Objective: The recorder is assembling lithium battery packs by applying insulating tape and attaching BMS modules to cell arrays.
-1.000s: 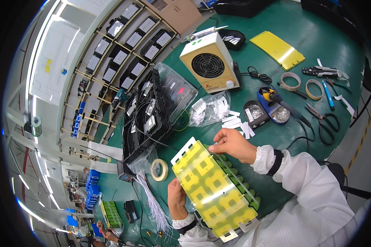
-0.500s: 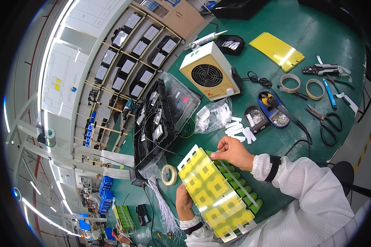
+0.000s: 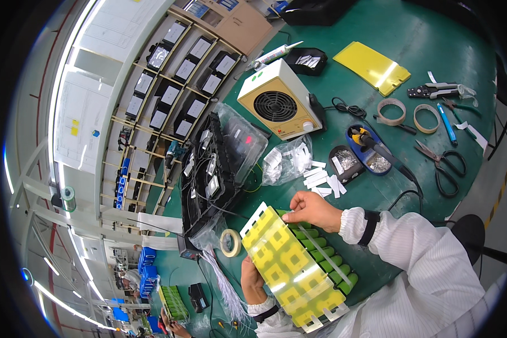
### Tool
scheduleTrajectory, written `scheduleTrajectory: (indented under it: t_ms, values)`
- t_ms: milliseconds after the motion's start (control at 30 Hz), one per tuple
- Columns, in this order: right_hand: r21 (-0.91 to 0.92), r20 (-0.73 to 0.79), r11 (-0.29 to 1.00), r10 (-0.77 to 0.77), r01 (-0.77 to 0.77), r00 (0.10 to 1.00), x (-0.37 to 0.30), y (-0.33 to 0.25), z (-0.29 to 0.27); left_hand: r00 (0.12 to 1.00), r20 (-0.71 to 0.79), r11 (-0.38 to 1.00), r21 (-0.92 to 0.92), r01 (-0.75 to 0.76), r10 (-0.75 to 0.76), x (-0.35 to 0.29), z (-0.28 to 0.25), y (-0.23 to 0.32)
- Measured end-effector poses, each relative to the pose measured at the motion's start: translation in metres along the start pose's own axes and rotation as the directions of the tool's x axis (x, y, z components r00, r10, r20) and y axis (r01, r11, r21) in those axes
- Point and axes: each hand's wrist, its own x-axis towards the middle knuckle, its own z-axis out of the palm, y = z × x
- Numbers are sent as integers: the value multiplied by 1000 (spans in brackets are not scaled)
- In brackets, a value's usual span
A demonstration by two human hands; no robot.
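Observation:
A battery pack of green cylindrical cells [image 3: 323, 254] is tilted in front of me, with a yellow sheet [image 3: 290, 256] covering its broad face. Pale metal tabs [image 3: 253, 221] stick out past the sheet's ends. My left hand [image 3: 253, 280] grips the pack from its left side, its fingertips partly hidden behind it. My right hand [image 3: 314, 210] is closed in a pinch at the pack's upper right corner; what lies between thumb and fingers is hidden. A clear strip [image 3: 328, 260] runs along the cells below that hand.
Beyond the pack are loose white strips [image 3: 318, 179], a plastic bag [image 3: 290, 163], a soldering iron in its stand [image 3: 369, 143] and a fan unit [image 3: 281, 101]. Scissors [image 3: 440, 164] and tape rolls [image 3: 391, 111] lie right. A black case [image 3: 211, 174] and white wires [image 3: 222, 281] are left.
My view has shifted a little, so the bench items appear slightly further left. Both hands keep their places on the pack, the right one still pinched at its upper corner.

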Motion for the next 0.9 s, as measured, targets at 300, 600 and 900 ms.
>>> scheduleTrajectory:
  t_ms: [300,600,900]
  values:
    - [-9,35,996,91,-91,995,5,5,-5,987,-118,990,-77,-122,112,-23,35,-3]
    - [-134,-19,973,189,-189,982,5,9,-8,980,-94,984,4,-177,177,-31,40,-5]
    - [-231,35,960,-154,158,987,14,2,-19,966,-39,901,370,-225,257,-41,54,-4]
